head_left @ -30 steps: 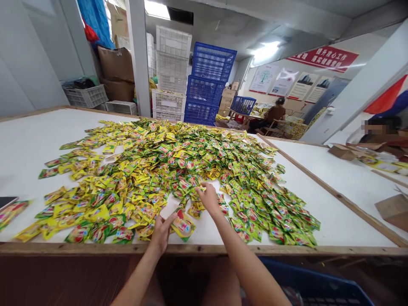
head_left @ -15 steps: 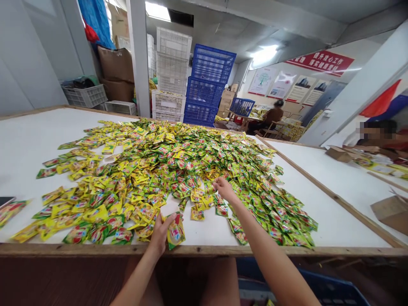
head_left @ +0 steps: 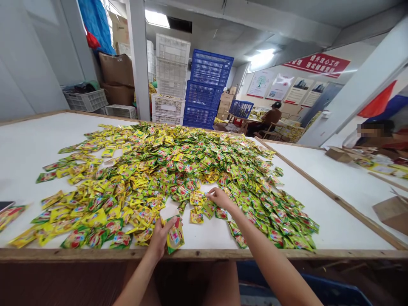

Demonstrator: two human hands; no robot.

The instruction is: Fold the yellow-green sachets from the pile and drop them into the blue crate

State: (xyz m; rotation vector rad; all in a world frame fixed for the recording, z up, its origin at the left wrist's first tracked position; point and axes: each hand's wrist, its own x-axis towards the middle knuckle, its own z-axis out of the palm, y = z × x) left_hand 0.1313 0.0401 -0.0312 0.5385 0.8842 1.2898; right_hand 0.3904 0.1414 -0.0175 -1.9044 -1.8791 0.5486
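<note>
My left hand (head_left: 158,239) grips a larger yellow-green packet (head_left: 175,236) with a red fruit picture, held upright near the table's front edge. My right hand (head_left: 219,198) is closed in a pinch at the right edge of a small yellow packet (head_left: 198,198). Just below its fingers lies a small green packet (head_left: 209,209). A large heap of small yellow and green packets (head_left: 191,157) spreads over the white table (head_left: 28,140) around both hands. Larger packets (head_left: 76,236) lie left of my left hand.
A wooden rim (head_left: 197,253) edges the table, and a wooden strip (head_left: 334,197) divides it on the right. Blue crates (head_left: 205,93) and white crates (head_left: 170,80) stand behind. People (head_left: 272,115) sit farther back and at right. A cardboard box (head_left: 392,212) lies at right.
My right hand has moved toward me and slightly left, and a bare white patch now shows behind it. Small packets have shifted nearer. My left hand still holds the larger packet.
</note>
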